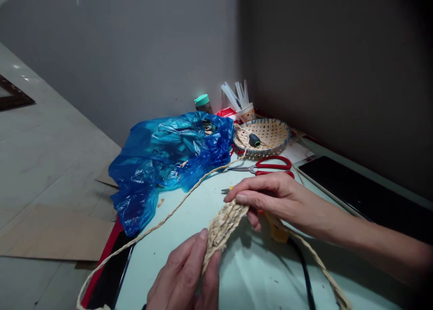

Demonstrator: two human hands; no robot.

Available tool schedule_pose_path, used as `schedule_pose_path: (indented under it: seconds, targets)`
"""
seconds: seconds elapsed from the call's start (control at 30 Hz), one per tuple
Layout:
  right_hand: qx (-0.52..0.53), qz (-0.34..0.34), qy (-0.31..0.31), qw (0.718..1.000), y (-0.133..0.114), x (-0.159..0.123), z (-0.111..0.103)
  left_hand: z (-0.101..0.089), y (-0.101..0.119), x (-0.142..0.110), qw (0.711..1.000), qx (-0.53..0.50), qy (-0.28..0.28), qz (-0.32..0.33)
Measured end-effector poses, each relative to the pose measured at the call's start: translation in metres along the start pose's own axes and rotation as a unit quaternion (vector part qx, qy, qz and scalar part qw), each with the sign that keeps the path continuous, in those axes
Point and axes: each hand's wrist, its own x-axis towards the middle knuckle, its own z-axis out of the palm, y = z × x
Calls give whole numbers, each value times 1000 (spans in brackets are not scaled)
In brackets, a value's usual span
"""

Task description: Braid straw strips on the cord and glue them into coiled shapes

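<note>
A woven piece of braided straw cord [223, 224] is held tilted above the table between both hands. My left hand [189, 269] pinches its lower end between thumb and fingers. At the upper end my right hand [267, 197] grips it, thumb on top and fingers around the edge. A long straw cord [169, 213] loops over the left of the table, up toward the basket; another cord length [318, 260] trails at the right. Partly hidden under the right hand is a yellow-orange tool [279, 232] with a black cable [306, 274].
Red-handled scissors [274, 164] lie behind the right hand, near a small pointed tool tip [226, 191]. Farther back are a woven basket [279, 141], a cup of clear sticks [246, 114], a green-capped container [203, 102] and a blue plastic bag [169, 143]. A black panel [358, 193] lies right.
</note>
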Motion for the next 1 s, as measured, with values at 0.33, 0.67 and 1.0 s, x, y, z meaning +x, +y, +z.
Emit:
schedule_pose_path:
  seconds: [0.33, 0.67, 1.0]
  targets:
    - [-184, -29, 47, 981, -3, 0, -4, 17, 20, 17, 977, -130, 119, -122]
    - [-396, -194, -75, 894, -5, -16, 22, 22, 24, 11, 974, -160, 45, -151]
    - [-322, -135, -93, 932, 0, -14, 21, 36, 25, 8, 920, -316, 82, -216]
